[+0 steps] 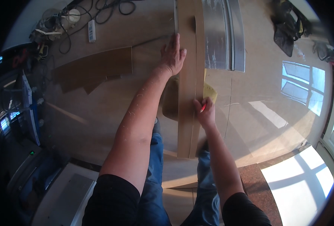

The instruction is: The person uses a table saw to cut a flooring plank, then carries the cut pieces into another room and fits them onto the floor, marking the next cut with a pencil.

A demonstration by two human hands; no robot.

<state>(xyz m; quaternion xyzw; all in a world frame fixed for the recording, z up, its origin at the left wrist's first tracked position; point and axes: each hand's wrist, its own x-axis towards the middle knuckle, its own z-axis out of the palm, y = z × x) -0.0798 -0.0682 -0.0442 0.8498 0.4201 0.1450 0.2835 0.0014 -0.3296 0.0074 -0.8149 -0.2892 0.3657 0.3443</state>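
A long, narrow light-brown wooden board (187,128) runs away from me between my legs, with a thin lengthwise line on its right part. My left hand (172,58) rests at the board's left edge, its fingers stretched and spread, the thumb reaching onto the wood. Nearer to me, my right hand (207,113) is closed around a short red pencil (203,108) at the board's right edge; the tip is hidden. Under the board a yellowish stool-like support (170,101) partly shows on both sides.
Ahead to the right lies a grey metal-like panel (215,37) with a rail. A brown offcut board (95,67) is on the floor at left. Dark cables (114,7), a white power strip (91,31) and a black bag (285,37) lie farther off.
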